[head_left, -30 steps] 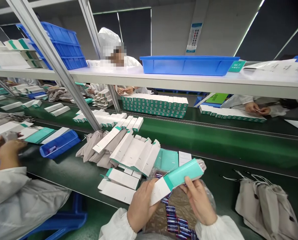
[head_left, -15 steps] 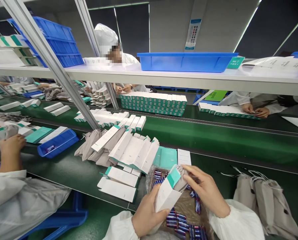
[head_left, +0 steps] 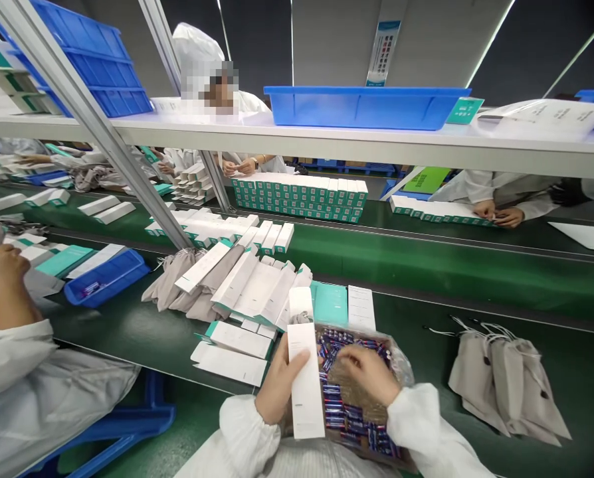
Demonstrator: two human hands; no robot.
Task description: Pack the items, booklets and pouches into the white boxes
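Observation:
My left hand (head_left: 278, 385) is wrapped round a long white carton (head_left: 307, 392), which stands with its top flap up. A bit of grey cloth (head_left: 301, 317) shows at the carton's mouth. Over a plastic-lined box of batteries (head_left: 333, 406), my right hand (head_left: 375, 377) hangs with fingers curled together. Whatever those fingers may hold is hidden. The batteries are small, dark blue with red bands, some lying in rows and some loose.
Left of the box lie white cartons (head_left: 257, 292) and grey drawstring bags (head_left: 170, 282). Teal booklets (head_left: 329, 303) lie behind it, more grey bags (head_left: 521, 382) to the right. A shelf (head_left: 227, 138) crosses above. A co-worker's hand (head_left: 0, 272) is at far left.
My right hand has let go of the grey cloth at the carton's mouth and moved down over the batteries. The carton has turned more upright in my left hand.

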